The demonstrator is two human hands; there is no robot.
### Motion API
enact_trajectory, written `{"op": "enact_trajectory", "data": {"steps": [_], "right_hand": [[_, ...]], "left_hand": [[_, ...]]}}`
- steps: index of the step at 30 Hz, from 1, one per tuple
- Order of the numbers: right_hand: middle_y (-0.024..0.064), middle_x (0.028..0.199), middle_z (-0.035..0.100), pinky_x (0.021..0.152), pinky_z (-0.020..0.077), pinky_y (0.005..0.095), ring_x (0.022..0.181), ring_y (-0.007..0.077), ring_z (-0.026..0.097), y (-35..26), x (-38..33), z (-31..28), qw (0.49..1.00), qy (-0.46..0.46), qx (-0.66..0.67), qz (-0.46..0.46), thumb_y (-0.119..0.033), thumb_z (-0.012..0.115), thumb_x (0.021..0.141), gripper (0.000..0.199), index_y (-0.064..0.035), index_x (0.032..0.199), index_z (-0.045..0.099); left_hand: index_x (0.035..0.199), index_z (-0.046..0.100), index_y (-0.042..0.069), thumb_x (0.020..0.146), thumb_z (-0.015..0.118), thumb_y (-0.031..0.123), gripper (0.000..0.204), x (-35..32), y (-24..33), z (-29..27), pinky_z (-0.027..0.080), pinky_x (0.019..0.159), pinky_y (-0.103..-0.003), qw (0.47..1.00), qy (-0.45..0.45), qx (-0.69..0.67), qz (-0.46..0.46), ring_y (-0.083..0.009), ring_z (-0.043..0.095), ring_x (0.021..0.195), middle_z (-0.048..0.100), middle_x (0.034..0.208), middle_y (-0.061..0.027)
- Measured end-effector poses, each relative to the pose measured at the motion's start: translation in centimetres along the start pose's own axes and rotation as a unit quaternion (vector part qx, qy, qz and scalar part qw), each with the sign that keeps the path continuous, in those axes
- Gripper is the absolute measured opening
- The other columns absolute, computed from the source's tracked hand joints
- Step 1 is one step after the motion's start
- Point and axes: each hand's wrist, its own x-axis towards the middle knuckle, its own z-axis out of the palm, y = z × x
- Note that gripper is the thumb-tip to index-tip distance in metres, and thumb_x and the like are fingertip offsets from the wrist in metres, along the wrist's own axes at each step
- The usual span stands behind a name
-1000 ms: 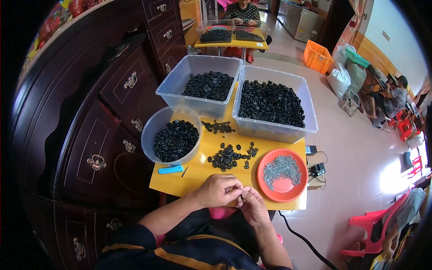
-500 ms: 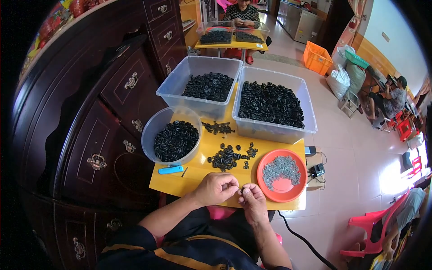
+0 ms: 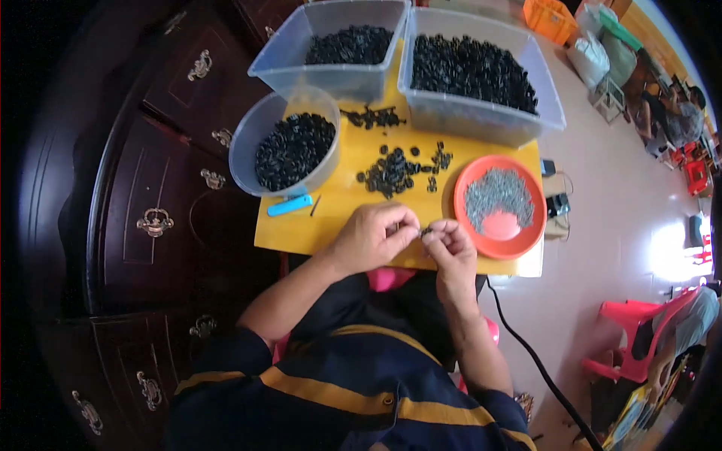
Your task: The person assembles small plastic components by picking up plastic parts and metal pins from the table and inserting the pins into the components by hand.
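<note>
Small home-type workshop doing piecework: a yellow tabletop pushed against dark carved wooden cabinets, w/ two clear plastic bins of small black parts along its far edge, a round tub at the left edge, an orange dish of tiny metal bits at the right. Red plastic chairs on tiled floor nearby.

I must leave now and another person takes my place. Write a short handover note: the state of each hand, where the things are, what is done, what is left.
Left hand and right hand: together at the near edge of the yellow table, pinching one small dark part between the fingertips.
Things: loose pile of black parts mid-table; round tub and two clear bins hold more; orange plate holds small grey pieces; blue tool lies unused.
Done: cannot tell.
Left: the loose pile, at least.
</note>
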Motion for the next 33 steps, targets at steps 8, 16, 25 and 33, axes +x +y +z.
{"op": "enact_trajectory", "data": {"steps": [8, 16, 25, 33], "right_hand": [[0.0012, 0.093, 0.067, 0.074, 0.0496, 0.0199, 0.079, 0.0051, 0.061, -0.15, -0.24, 0.09, 1.0, 0.003, 0.015, 0.008, 0.002, 0.066, 0.094, 0.016, -0.0024, 0.108, 0.061], [-0.0002, 0.091, 0.066, 0.071, 0.0488, 0.0197, 0.078, 0.0043, 0.06, -0.31, -0.39, 0.34, 1.0, 0.008, 0.002, 0.012, 0.002, 0.066, 0.094, 0.015, -0.0024, 0.107, 0.061], [-0.0007, 0.09, 0.066, 0.07, 0.0483, 0.0187, 0.077, 0.0035, 0.059, -0.16, -0.26, 0.34, 1.0, 0.001, -0.016, 0.011, 0.001, 0.068, 0.093, 0.016, -0.0019, 0.107, 0.061], [-0.0014, 0.091, 0.066, 0.072, 0.0487, 0.0186, 0.078, 0.0037, 0.059, 0.18, -0.5, 0.29, 0.989, 0.012, -0.135, -0.057, 0.0, 0.07, 0.091, 0.014, -0.0005, 0.104, 0.064]], "left_hand": [[0.093, 0.067, 0.0, 0.091, 0.068, 0.005, 0.005, -0.01, -0.04, 0.26, 0.045, 0.056, -0.023, 1.0, -0.002, -0.005, -0.005, -0.0046, 0.056, 0.062, 0.063, 0.072, -0.0009], [0.092, 0.067, 0.0, 0.091, 0.068, 0.004, 0.004, 0.22, 0.27, 0.2, 0.044, 0.056, -0.022, 1.0, 0.002, -0.012, -0.009, -0.0043, 0.055, 0.062, 0.062, 0.073, -0.0002], [0.091, 0.066, 0.0, 0.09, 0.068, 0.003, 0.004, 0.32, 0.23, 0.04, 0.043, 0.055, -0.022, 1.0, -0.001, -0.002, 0.001, -0.0042, 0.053, 0.061, 0.061, 0.073, -0.0001], [0.088, 0.066, -0.001, 0.086, 0.069, 0.001, 0.003, 0.11, 0.0, 0.34, 0.041, 0.053, -0.024, 1.0, -0.003, 0.022, 0.002, -0.0056, 0.051, 0.059, 0.06, 0.071, -0.0009]]}}
